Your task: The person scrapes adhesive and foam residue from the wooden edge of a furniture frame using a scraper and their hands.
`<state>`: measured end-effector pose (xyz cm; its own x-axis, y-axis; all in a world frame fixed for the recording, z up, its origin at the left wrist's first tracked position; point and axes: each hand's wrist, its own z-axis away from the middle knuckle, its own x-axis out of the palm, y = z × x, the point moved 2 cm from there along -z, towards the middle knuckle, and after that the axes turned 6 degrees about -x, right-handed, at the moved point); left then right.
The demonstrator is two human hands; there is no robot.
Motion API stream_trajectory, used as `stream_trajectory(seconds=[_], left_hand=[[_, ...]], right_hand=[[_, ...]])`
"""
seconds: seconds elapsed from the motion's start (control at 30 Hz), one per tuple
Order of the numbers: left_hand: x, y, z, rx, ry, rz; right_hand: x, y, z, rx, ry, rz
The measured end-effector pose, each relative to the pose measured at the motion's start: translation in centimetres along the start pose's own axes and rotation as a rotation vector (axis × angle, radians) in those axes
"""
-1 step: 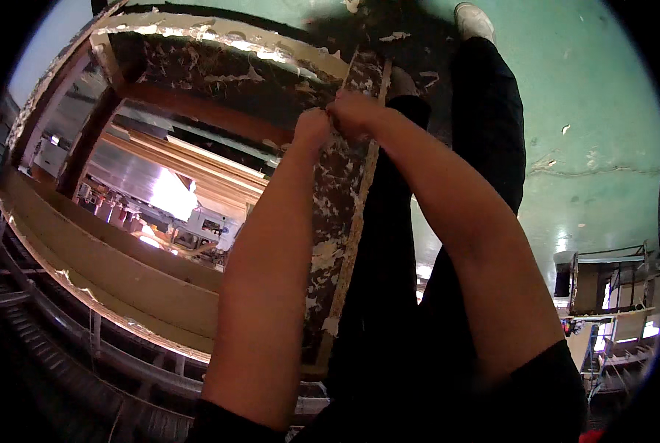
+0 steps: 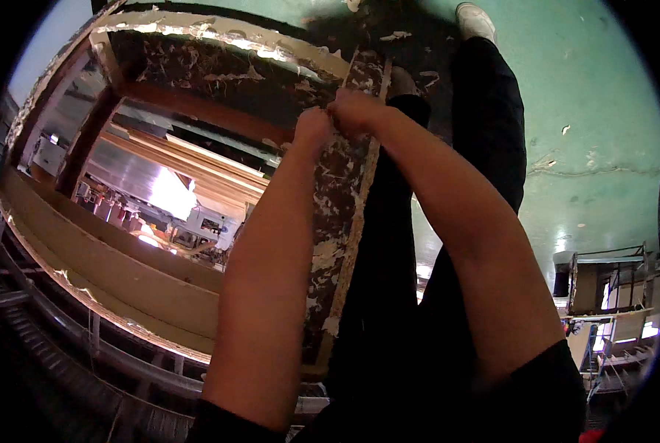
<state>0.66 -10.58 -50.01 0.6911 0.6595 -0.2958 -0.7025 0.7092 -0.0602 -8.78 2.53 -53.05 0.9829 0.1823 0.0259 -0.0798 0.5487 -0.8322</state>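
Observation:
Both my hands are at the far end of a dark board [image 2: 337,192] covered with pale, flaky scraps. It forms the near right side of a large wooden frame [image 2: 116,292]. My left hand [image 2: 314,127] is closed, its knuckles up, over the board's left edge. Beside it, almost touching, my right hand [image 2: 354,113] is closed too, above the board. The fingertips are turned away, so what they pinch is hidden. Ragged whitish scraps also cling to the frame's far rail [image 2: 219,33].
A reddish-brown crossbar [image 2: 197,111] runs inside the frame. Long planks [image 2: 190,162] show through its opening. My black-trousered leg [image 2: 489,118] stands to the right on a green floor [image 2: 588,111] with scattered scraps. A metal rack [image 2: 610,295] stands at the lower right.

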Motion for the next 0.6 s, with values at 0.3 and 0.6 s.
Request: stream_trajectory(seconds=[0.3,0.6], left_hand=[[0.3,0.2,1.4,-0.186,0.009,0.774],[-1.4,2.1,2.9,-0.284,0.037,0.854]], right_hand=[[0.2,0.6,-1.3,0.048,0.104,-0.11],[0.7,0.7,-1.2,0.081,0.22,-0.131]])
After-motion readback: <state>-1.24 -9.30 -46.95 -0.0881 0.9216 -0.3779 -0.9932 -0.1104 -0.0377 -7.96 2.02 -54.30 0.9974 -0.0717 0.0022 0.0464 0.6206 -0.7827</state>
